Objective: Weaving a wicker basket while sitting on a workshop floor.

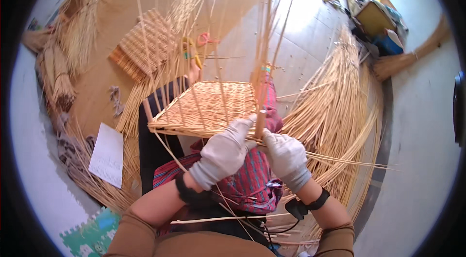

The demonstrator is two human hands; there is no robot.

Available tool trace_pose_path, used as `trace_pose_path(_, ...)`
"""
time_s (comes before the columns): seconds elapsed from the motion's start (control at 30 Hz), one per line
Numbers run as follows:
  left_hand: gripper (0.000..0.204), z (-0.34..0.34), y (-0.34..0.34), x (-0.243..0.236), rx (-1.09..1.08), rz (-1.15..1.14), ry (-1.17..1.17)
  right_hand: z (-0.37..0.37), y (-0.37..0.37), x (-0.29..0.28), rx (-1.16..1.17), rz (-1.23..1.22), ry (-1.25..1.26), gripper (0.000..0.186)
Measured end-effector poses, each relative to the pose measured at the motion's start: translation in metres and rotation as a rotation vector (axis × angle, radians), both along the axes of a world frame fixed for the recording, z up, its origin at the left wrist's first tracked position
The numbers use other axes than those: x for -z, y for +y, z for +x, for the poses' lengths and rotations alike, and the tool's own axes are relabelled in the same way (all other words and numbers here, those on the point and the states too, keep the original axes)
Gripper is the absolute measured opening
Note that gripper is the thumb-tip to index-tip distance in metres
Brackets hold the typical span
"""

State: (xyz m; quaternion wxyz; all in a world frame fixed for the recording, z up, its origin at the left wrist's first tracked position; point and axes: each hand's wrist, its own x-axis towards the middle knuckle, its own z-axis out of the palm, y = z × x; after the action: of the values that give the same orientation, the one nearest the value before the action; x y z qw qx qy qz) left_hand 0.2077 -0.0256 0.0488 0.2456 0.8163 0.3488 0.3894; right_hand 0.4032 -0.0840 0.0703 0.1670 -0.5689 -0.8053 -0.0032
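A woven wicker basket base point(208, 104) lies across my lap, with thin upright stakes rising from its edges. A thicker wooden corner post point(260, 123) stands at its near right corner. My left hand point(225, 147), in a white glove, is closed on the near edge of the base, left of the post. Just right of the post, my gloved right hand point(286, 157) is closed, its thumb and fingers pinching at the corner. Thin wicker rods point(340, 160) run out to the right from it. What the fingertips press on is partly hidden.
A large bundle of wicker rods point(330, 116) spreads on the floor at my right. Another woven panel point(148, 43) lies ahead to the left, near more loose rods. A white sheet of paper point(108, 155) rests at my left. Boxes and clutter point(376, 19) stand far right.
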Motion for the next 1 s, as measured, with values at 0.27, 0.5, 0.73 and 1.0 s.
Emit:
trace_pose_path(0.27, 0.019, 0.012, 0.02, -0.026, 0.208, -0.882, -0.133, 0.05, 0.044, -0.023, -0.09, -0.601, 0.401, 0.03)
trace_pose_path(0.5, 0.038, 0.014, 0.015, -0.017, 0.139, -0.513, 0.114, 0.08, 0.064, -0.021, -0.064, -0.535, 0.257, 0.087)
trace_pose_path(0.73, 0.048, 0.024, -0.001, -0.008, 0.007, -0.364, 0.117, 0.058, 0.123, 0.032, -0.033, -0.428, 0.432, 0.14)
trace_pose_path(1.0, 0.021, 0.031, -0.002, -0.015, -0.282, -0.898, -0.613, -0.004, 0.088, -0.021, 0.065, 0.074, 0.354, 0.092)
